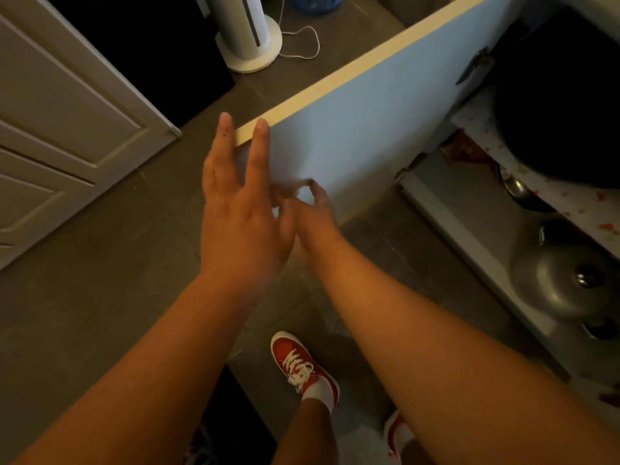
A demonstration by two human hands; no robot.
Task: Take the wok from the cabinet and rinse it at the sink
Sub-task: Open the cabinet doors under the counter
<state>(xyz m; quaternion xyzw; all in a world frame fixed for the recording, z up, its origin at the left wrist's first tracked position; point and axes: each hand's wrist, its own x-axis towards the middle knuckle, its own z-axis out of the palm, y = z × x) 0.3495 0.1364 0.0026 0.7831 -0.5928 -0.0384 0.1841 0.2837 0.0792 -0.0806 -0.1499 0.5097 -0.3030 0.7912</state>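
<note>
- The fingers of the left hand (240,213) were spread wide and straight; two fingertips were laid at the pale top edge of the open cabinet door (362,129), and nothing was held in this hand.
- The fingers of the right hand (310,209) were curled inward, with thumb and forefinger pinched near the inner face of the door; the fingertips were blurred, so it could not be told whether anything was gripped.
- The right hand was partly covered by the left one.
- The wok (563,105), a dark round shape, was seen on the upper shelf (587,203) of the cabinet, at the right, well apart from both hands; its far side was cut off by the frame.
- On the lower level, a metal lid (560,280) with a knob was seen, and other metal ware behind it was hard to make out.
- A red shoe (302,367) with white laces was seen on the grey floor (100,297) below the arms.
</note>
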